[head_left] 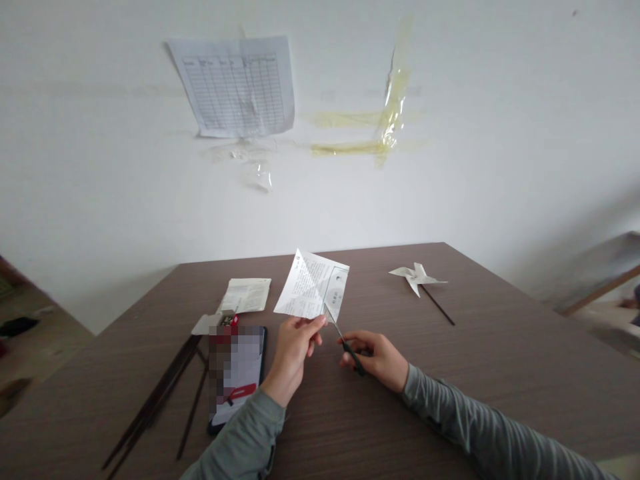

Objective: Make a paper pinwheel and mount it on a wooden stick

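1. My left hand [295, 340] pinches the lower edge of a printed paper square [313, 287], thumb and fingers clamped on it, holding it up tilted above the table [500, 373].
2. My right hand [375, 357] grips the scissors [344, 337], fingers closed around the dark handles; the blade tip touches the paper's lower edge, just beside my left fingertips. Can't tell if the blades are apart.
3. A phone [235, 380] lies flat left of my left wrist, with dark sticks [160, 393] further left.
4. A folded paper sheet [246, 295] lies behind the phone.
5. A finished paper pinwheel [417, 279] on a stick lies far right, well apart from both hands.
6. A printed table sheet [235, 87] and tape strips [380, 120] are on the wall.
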### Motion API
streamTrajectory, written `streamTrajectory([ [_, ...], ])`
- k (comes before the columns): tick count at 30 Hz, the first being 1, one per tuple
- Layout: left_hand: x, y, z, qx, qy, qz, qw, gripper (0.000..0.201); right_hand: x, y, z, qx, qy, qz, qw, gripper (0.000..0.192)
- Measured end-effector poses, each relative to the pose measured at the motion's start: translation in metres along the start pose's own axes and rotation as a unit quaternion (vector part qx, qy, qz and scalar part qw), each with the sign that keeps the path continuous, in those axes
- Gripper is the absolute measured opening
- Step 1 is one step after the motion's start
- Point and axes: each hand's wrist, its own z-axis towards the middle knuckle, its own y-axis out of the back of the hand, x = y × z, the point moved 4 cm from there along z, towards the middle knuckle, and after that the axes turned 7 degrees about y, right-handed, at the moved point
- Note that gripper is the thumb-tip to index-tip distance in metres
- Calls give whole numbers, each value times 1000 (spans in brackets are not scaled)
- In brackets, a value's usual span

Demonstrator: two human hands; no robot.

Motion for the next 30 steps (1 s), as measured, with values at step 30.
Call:
streamTrajectory([
  [30, 1, 0, 2, 31, 14, 19, 999, 41, -5, -1, 3, -10, 6, 8, 1000, 78],
])
